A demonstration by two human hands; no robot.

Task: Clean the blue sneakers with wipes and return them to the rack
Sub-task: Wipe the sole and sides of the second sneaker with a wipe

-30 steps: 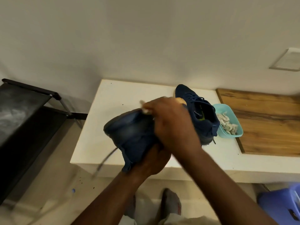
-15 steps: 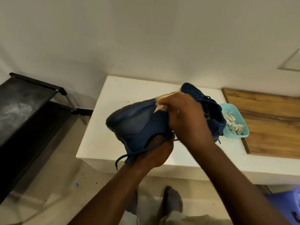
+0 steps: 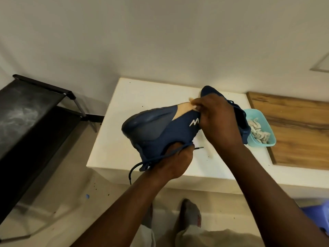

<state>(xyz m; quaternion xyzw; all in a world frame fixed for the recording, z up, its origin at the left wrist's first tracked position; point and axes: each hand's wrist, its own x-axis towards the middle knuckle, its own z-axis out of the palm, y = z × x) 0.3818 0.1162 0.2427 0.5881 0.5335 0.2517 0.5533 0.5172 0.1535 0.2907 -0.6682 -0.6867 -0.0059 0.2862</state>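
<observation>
On my feed the right hand (image 3: 219, 122) has its fingers curled, pinching a beige wipe (image 3: 183, 111) flat against the upper edge of the blue sneaker (image 3: 153, 129) I see held in the air. The left hand (image 3: 174, 161) grips that sneaker from below, fingers wrapped round its underside near the laces; one dark lace (image 3: 135, 170) hangs loose past the wrist. The shoe lies on its side, toe to the left, a small white logo showing just beside the right hand.

Behind the right hand the second blue sneaker (image 3: 210, 91) sits on the white table (image 3: 142, 97), mostly hidden by the knuckles. Just beside it on the right, a teal tub (image 3: 256, 112) holds crumpled pale wipes (image 3: 258, 132), and it overlaps the edge of a wooden board (image 3: 293, 125). Well apart, at the left of the view, stands the black rack (image 3: 30, 111), its top shelf dusty. I cannot tell whether the held sneaker touches the table.
</observation>
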